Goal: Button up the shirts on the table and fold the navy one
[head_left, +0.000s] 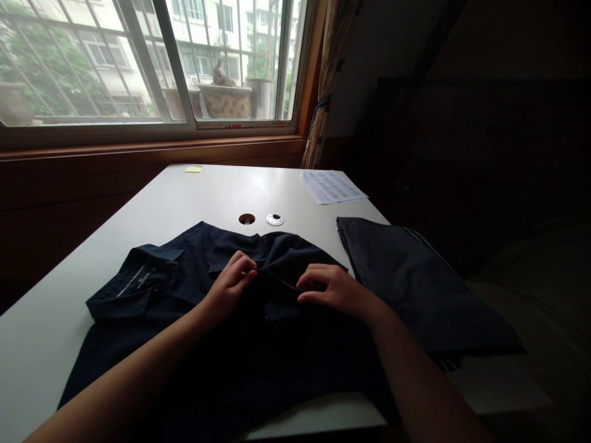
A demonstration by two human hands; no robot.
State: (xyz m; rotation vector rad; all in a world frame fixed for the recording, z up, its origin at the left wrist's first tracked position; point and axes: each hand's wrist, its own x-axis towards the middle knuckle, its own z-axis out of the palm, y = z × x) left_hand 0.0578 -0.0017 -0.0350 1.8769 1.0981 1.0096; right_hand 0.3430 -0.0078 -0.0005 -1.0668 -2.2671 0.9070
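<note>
- The left hand reaches in from the near left, its forearm slanting up towards the middle, with the back of the hand upward and the fingers curled.
- Its thumb and forefinger pinch a bit of the dark shirt between their tips.
- The right hand comes from the near right, forearm angled far and leftward, wrist bent so the fingers point left.
- Its fingers arch over the thumb, tips close to a cloth edge; whether they grip it, I cannot tell.
- The shirt spreads across the near part of the white table, collar to the left.
- A folded dark garment lies right of it.
</note>
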